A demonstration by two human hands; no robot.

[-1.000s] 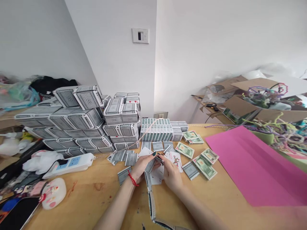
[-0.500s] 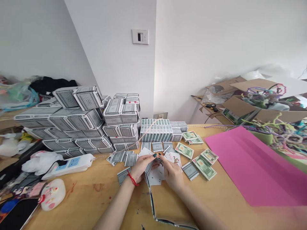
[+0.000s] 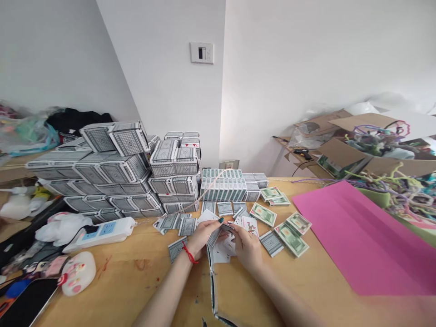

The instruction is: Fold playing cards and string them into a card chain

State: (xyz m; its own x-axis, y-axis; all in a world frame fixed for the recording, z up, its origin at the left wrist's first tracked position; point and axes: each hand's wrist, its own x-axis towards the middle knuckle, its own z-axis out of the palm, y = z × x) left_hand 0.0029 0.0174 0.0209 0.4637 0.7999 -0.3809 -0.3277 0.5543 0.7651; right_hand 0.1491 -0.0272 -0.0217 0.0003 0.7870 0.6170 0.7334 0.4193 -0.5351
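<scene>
**Left hand [image 3: 202, 238] and right hand [image 3: 247, 249] pinch playing cards [image 3: 226, 228]**

Both grips are narrow, closed on the playing cards between them, though the fingers hide how many. Loose cards [image 3: 221, 253] lie just below the playing cards on the desk [image 3: 136, 290]. Right of the playing cards sit banknote-printed packs [image 3: 291, 239]; farther beyond them rise stacked grey card boxes [image 3: 173, 163].

A red string bracelet [image 3: 189, 254] circles the left wrist [image 3: 184, 257] (nails [image 3: 221, 220] polished dark)
</scene>
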